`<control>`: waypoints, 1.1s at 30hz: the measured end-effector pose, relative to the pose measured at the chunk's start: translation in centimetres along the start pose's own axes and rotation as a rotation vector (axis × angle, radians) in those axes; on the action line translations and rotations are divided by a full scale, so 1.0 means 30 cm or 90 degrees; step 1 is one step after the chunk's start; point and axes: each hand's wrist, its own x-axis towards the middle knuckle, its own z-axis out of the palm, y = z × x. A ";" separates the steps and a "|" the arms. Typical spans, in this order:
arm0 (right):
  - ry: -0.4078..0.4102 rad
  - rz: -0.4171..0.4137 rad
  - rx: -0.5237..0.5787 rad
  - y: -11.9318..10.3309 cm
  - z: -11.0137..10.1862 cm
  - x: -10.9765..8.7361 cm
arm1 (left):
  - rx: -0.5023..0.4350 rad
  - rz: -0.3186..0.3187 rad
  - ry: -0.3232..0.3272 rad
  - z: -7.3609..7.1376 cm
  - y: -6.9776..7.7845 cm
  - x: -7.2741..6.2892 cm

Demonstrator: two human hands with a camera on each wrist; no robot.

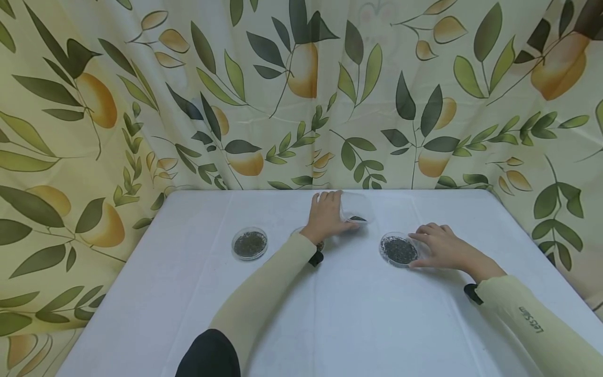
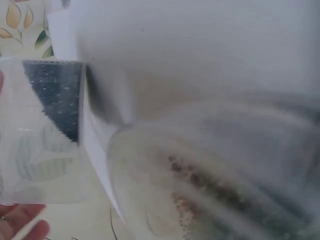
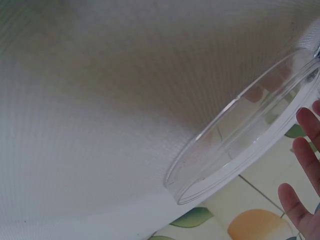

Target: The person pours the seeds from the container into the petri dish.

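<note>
My left hand [image 1: 326,213] grips a clear, box-shaped plastic container [image 1: 356,207] by its side above the far part of the table. Dark grains [image 2: 57,97] have gathered along one side of the container, which is tilted. My right hand [image 1: 445,248] is beside a round, clear petri dish [image 1: 399,250] of dark grains, thumb and forefinger spread at its right rim. In the right wrist view the fingers [image 3: 305,150] are extended alongside the dish's clear wall [image 3: 215,137].
Another petri dish [image 1: 249,243] of dark grains stands to the left on the white-covered table [image 1: 377,324]. Behind my left wrist, a further dish [image 1: 297,230] is mostly hidden; the left wrist view shows a blurred dish [image 2: 135,165] close by. A patterned curtain [image 1: 301,104] hangs behind the table.
</note>
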 end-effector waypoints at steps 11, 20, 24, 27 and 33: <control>0.001 0.001 0.005 0.003 0.000 0.000 | -0.069 -0.075 -0.099 -0.030 -0.023 0.011; 0.006 -0.002 0.004 -0.003 0.000 -0.004 | -0.049 -0.086 -0.138 -0.023 -0.052 0.017; 0.010 -0.003 0.005 -0.004 -0.001 -0.005 | -0.021 -0.079 -0.136 -0.018 -0.061 0.020; 0.010 -0.003 0.003 -0.004 0.000 -0.005 | -0.008 -0.073 -0.136 -0.017 -0.063 0.023; 0.015 -0.005 0.002 -0.001 0.001 -0.007 | 0.017 -0.068 -0.143 -0.007 -0.066 0.030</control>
